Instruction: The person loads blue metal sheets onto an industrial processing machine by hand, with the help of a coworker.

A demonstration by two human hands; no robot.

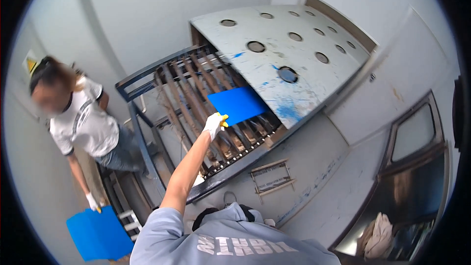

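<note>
My left arm reaches forward over a roller conveyor. My left hand (pixel 214 125), in a white glove with yellow fingertips, is closed on the near left corner of a flat blue sheet (pixel 237 105). The sheet lies over the rollers (pixel 189 93), its far right edge by the opening under a grey metal cover (pixel 274 44). Whether the sheet rests on the rollers or hovers just above them, I cannot tell. My right hand does not show.
On the left, a co-worker (pixel 88 122) in a white shirt holds another blue sheet (pixel 100 235) low with a gloved hand. A small rack-like frame (pixel 272 176) sits on the floor beside the conveyor. At right stands a dark cabinet (pixel 400 191) with cloth inside.
</note>
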